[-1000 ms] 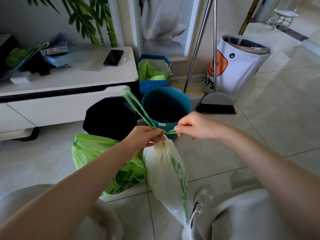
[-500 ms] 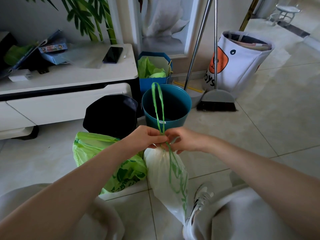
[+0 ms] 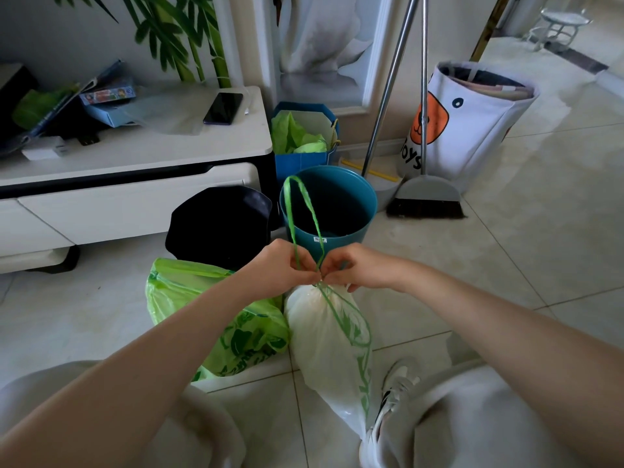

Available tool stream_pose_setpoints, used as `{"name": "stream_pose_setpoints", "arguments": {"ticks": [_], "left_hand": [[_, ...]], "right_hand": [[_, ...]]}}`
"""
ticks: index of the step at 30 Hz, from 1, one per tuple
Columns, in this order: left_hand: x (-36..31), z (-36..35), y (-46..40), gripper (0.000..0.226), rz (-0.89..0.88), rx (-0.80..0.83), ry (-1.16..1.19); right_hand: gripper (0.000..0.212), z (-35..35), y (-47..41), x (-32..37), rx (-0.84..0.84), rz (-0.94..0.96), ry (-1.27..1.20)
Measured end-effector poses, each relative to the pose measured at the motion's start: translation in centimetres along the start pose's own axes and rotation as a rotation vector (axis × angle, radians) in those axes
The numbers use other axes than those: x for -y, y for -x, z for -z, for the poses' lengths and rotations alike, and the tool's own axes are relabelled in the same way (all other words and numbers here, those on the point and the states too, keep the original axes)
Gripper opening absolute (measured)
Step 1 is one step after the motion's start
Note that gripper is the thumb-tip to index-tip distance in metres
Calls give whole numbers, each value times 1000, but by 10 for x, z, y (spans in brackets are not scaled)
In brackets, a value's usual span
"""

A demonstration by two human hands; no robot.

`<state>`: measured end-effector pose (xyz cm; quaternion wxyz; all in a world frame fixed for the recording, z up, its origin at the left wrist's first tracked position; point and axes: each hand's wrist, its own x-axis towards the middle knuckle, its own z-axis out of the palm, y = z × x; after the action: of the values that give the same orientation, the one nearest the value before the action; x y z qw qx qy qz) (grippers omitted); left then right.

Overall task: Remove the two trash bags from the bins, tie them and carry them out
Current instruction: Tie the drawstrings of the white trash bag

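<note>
My left hand (image 3: 282, 266) and right hand (image 3: 358, 268) meet at the neck of the white bag (image 3: 326, 346), each pinching the green drawstring (image 3: 297, 211) where it gathers the bag shut. One loop of the string stands up between my hands, in front of the teal bin (image 3: 358, 224); another loop hangs down over the bag's side. The white bag rests on the tiles between my knees, touching the green bag (image 3: 233, 329) on its left, whose mouth is open and untied. The black bin (image 3: 219, 224) sits behind the green bag, just beside the teal bin. A broom (image 3: 426, 201) stands right of the bins
</note>
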<state>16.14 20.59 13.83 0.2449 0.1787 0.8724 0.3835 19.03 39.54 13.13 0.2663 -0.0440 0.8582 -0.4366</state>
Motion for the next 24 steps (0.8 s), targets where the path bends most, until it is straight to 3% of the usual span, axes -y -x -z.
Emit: {"name": "stream_pose_setpoints", "arguments": {"ticks": [4,11,18,24], "left_hand": [[1,-3,3,11,-142,-101,-78],[7,-13,6,8,-377,-223,-485],[7,-13,14,33,-526,-281,-447],[5,-14,19,27,-578,-335,-459]], "right_hand": [[5,0,1,1,19,-36,-34],[14,-3,2,5,50,-60,-43],[17,-2,1,7,13,-113,-143],[5,-3,-2,2,-91,-76,-96]]}}
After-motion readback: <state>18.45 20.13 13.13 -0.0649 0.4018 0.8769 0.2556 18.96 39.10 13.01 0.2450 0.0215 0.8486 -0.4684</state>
